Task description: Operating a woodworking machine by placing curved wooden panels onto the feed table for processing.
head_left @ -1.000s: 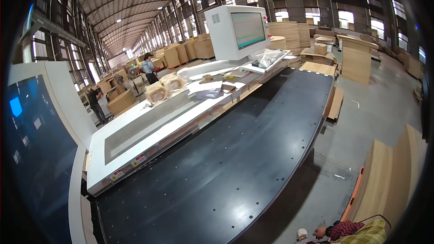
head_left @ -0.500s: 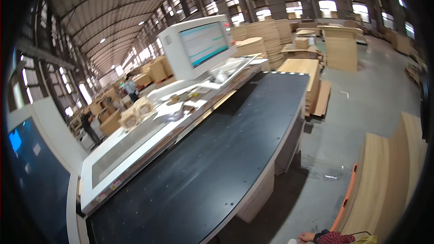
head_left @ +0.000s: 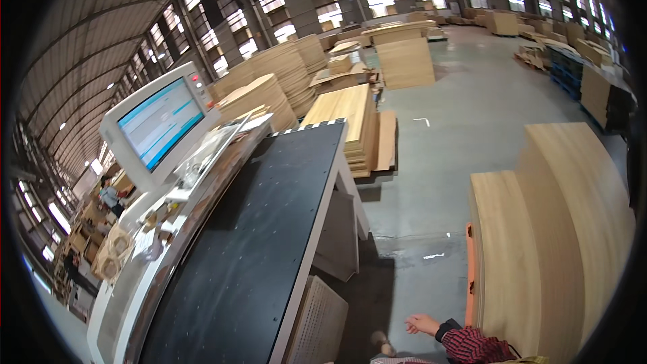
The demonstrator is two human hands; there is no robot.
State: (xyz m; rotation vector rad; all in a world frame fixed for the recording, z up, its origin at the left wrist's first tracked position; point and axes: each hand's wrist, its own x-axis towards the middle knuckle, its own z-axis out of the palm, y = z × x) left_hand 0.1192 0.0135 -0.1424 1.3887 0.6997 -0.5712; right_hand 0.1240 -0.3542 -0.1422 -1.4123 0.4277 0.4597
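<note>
My right hand (head_left: 422,324) shows at the lower edge, right of centre, at the end of a red-and-black checked sleeve (head_left: 475,346) with a dark cuff. Its fingers are loosely bent and apart, with nothing seen in them. It hangs over the grey floor, touching nothing visible. Closest to it is a stack of wood-grain panels (head_left: 509,249) on the right, with an orange edge (head_left: 470,273) along its side. To the left runs a long machine bed with a black top (head_left: 249,229). My left hand is out of view.
A white-framed monitor (head_left: 162,125) stands over the machine's ledge, which holds loose items. Beyond the bed are a low panel stack (head_left: 340,118), tall curved board stacks (head_left: 283,71) and an upright board stack (head_left: 406,64). Two people stand far left. A perforated box (head_left: 320,323) sits under the bed.
My view has swung to the right, so the monitor and machine bed sit farther left. More of my right hand and sleeve shows, and the panel stack on the right appears larger.
</note>
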